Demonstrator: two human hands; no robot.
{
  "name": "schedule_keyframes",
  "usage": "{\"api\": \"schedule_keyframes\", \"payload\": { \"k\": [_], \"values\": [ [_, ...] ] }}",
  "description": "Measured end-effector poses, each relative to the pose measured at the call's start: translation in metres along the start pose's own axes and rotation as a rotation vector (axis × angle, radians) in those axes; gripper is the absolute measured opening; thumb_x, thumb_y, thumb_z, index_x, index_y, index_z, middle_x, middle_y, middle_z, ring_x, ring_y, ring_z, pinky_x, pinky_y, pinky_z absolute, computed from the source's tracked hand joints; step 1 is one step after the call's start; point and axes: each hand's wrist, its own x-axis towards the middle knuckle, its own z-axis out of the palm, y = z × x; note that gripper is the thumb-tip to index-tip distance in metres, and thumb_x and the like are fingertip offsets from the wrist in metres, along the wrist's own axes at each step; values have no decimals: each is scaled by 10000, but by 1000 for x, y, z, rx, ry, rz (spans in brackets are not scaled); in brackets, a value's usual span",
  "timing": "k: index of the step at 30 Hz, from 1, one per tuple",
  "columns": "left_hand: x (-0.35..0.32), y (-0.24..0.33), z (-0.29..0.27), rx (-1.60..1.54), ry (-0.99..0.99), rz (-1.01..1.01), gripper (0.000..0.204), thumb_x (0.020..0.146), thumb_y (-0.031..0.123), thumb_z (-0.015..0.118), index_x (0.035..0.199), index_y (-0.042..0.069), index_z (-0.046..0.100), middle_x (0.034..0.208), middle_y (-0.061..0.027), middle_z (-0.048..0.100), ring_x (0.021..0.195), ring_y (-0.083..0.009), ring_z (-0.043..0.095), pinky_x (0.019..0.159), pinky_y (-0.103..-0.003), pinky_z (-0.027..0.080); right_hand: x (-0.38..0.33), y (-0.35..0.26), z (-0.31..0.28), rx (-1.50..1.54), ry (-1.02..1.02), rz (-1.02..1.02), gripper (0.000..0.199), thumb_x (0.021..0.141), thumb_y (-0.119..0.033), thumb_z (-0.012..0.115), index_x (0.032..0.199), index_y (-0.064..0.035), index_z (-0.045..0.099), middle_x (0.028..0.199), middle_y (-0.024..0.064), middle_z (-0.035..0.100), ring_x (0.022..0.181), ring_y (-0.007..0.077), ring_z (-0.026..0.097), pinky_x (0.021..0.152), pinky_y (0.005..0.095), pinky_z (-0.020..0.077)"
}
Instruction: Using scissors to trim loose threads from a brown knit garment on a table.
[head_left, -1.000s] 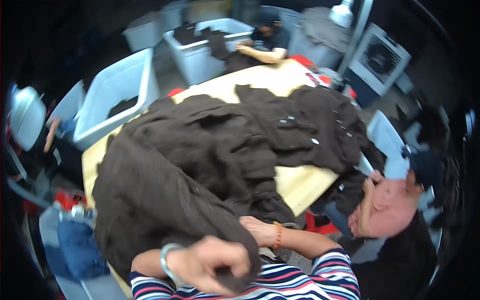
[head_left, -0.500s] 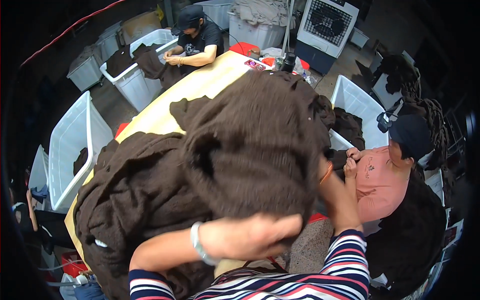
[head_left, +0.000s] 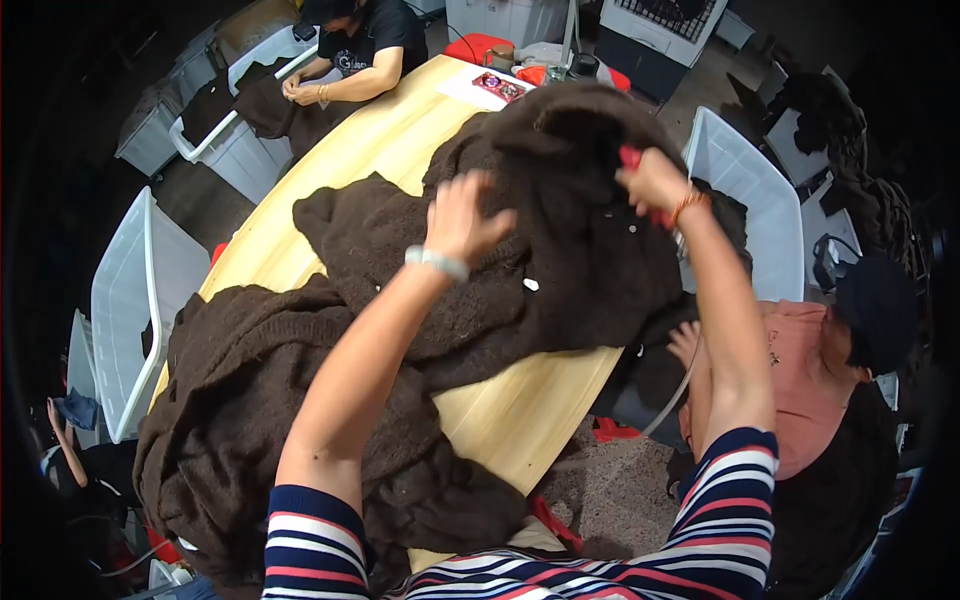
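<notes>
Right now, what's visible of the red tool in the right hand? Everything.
The red tool sits in the person's right hand, which closes around its middle and hides much of it. Red shows above and below the fist, plastic-looking. It slants from upper left to lower right in the picture, over the dark brown cloth. Whether it touches the cloth, and its exact type, I can't tell.

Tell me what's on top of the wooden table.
Dark brown garments cover much of the table; a patterned item lies near its far end. Anything beneath the garments is hidden.
</notes>
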Motion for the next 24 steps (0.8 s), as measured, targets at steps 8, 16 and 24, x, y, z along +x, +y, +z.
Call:
{"api": "schedule_keyframes", "payload": {
  "k": [8,16,24],
  "values": [
    [-128,-73,71,469,-461,-172,1126,682,221,851,1572,210,161,1589,-258,117,1419,-499,227,1047,-663,332,-59,117,164,44,76,-219,445,909,-193,658,1313,-46,543,679,98,633,533,174,616,551,337,512],
    [-81,-104,38,338,-310,-268,684,700,-46,634,1355,111,516,1213,-183,562,1064,-385,580,913,-452,498,-123,119,173,184,57,-240,412,923,-113,620,1320,-29,546,672,63,590,601,126,593,598,295,500],
    [-95,-25,-157,-124,-84,53,491,564,-153,569,1022,3,653,1009,-153,628,1021,-345,613,912,-351,484,-149,72,155,357,12,-274,363,906,-141,633,1243,-15,584,685,150,619,640,273,644,673,370,504]
  ]
}}
